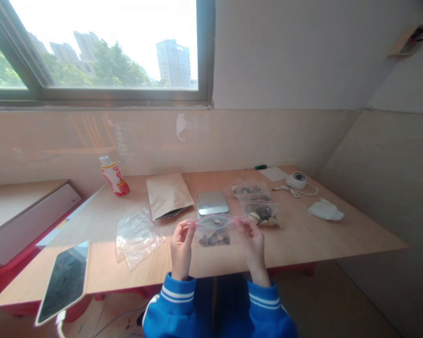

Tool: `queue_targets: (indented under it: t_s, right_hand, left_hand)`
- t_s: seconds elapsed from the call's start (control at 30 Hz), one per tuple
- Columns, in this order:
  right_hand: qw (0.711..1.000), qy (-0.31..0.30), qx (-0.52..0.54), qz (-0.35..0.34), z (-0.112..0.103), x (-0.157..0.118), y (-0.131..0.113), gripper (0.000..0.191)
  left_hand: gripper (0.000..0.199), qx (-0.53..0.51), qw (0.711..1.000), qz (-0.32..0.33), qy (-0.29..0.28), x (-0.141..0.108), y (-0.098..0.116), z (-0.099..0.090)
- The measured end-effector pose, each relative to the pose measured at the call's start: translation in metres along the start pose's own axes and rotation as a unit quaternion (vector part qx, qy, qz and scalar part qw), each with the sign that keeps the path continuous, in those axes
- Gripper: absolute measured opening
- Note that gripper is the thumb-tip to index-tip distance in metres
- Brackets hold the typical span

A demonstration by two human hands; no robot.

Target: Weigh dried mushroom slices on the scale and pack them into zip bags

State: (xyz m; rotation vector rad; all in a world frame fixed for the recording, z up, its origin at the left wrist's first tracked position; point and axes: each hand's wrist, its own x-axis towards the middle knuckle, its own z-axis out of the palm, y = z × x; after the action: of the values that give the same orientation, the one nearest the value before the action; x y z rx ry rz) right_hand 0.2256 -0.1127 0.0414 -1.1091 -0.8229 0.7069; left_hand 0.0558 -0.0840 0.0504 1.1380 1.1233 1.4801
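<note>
My left hand (181, 249) and my right hand (254, 249) pinch the two ends of a clear zip bag (214, 233) at its pink-edged seal, holding it just above the wooden table (296, 239). Dark and pale dried pieces lie at the bottom of the bag. Just beyond my right hand, a similar filled bag (261, 213) overlaps another (250, 190). A flat silver scale (212, 203) sits right behind the held bag. Crumpled empty plastic bags (137, 238) lie left of my left hand.
A kraft paper pouch (168, 195) and a red-and-white bottle (113, 176) stand farther back. A black-screened tablet (63, 281) overhangs the front left edge. At right lie a white dome camera (296, 180) with cable and a white cloth (326, 210).
</note>
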Motion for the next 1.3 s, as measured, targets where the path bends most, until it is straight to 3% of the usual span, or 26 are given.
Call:
queue_targets:
  t_s: [0.3,0.5,0.67,0.87,1.3]
  right_hand:
    - [1.0,0.02,0.022,0.006,0.005,-0.003,-0.005,0.026]
    - [0.995,-0.041,0.088,0.018,0.009,-0.007,-0.008,0.027]
    - [0.995,-0.093,0.027,0.023,0.011,-0.008,-0.011,0.033]
    - [0.997,-0.065,-0.029,-0.013,0.009,-0.009,-0.007,0.031]
    - [0.997,-0.045,-0.06,-0.021,0.007,-0.011,-0.012,0.028]
  left_hand:
    - [0.041,0.02,0.998,0.029,0.049,-0.007,0.008,0.009]
    - [0.034,-0.027,0.999,0.033,0.001,-0.008,0.006,0.009]
    - [0.033,-0.02,0.998,0.052,-0.008,-0.009,0.008,0.005]
    - [0.033,-0.002,0.999,0.034,0.005,-0.009,0.006,-0.001]
    - [0.029,0.015,0.999,0.045,-0.009,-0.011,0.009,-0.003]
